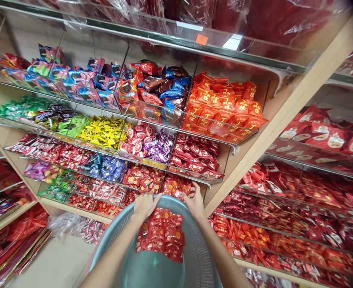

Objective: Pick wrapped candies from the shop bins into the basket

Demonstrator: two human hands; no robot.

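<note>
A grey-green plastic basin [194, 256] sits in front of me, tilted against the shelving, with a heap of small red candy packets [162, 234] in it. My left hand [144, 204] lies at the far rim on top of the heap, fingers bent over the packets. My right hand [194, 200] reaches past the rim into the shelf bin of red packets [176, 186], fingers curled down among them. Whether either hand holds a packet is hidden.
Tiered clear-fronted shelves [194, 120] hold bins of wrapped sweets: orange-red packs [224, 106], yellow [102, 130], green, blue, purple. A wooden upright [272, 128] divides off more red goods at right. Bagged red stock lies on the floor at left [26, 228].
</note>
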